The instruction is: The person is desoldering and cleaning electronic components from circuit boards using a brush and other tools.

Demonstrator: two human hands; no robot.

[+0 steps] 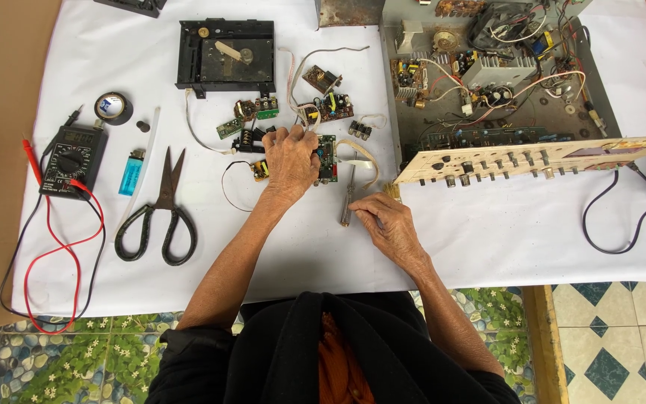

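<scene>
From the head camera we look straight down at a counter spread with a white cloth. Our left hand lies knuckles up near the middle, its fingers curled narrow over the edge of a small green circuit board, which it grips from the 9 o'clock side. The board rests on the cloth, with loose wires and more small boards just beyond it at 12 o'clock.

Our right hand sits at 4 o'clock from the left hand, fingers bent and pinched on the lower end of a screwdriver. The screwdriver stands nearly upright in the picture, its tip close by the board at 12 o'clock, just beside the board's right edge; we cannot tell whether they touch.

At 9 o'clock from the hands lie black scissors, blades closed and pointing to 12 o'clock. Farther out the same way are a blue lighter and a multimeter with 1 red lead looping across the cloth. A roll of black tape sits at 12 o'clock from the meter.

At 2 o'clock an opened amplifier case shows its wiring, with its pale front panel tipped out toward us. A black disc tray unit lies at 11 o'clock.
</scene>
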